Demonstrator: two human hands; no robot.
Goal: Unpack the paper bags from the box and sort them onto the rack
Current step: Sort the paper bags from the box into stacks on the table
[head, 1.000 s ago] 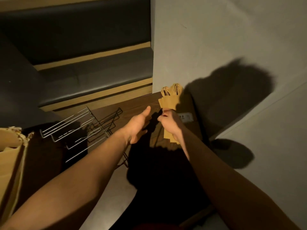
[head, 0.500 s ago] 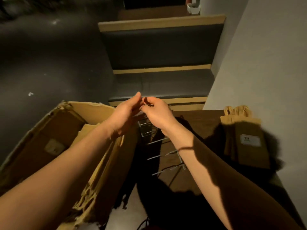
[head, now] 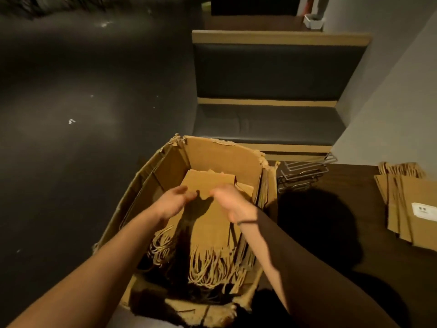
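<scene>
- The box (head: 214, 159) was brown cardboard, open at the top, with torn edges. It sat on the dark floor, just beside the table.
- The paper bags (head: 208, 223) in the box were brown and flat, lying in a pile with their string handles toward the person.
- More paper bags (head: 406, 209) lay flat on the table, fanned out. One had a white label.
- The rack (head: 305, 172) was thin wire, on the table between the box and those bags.

a dark padded bench (head: 267, 119) stands beyond a wooden table (head: 354, 185).
</scene>
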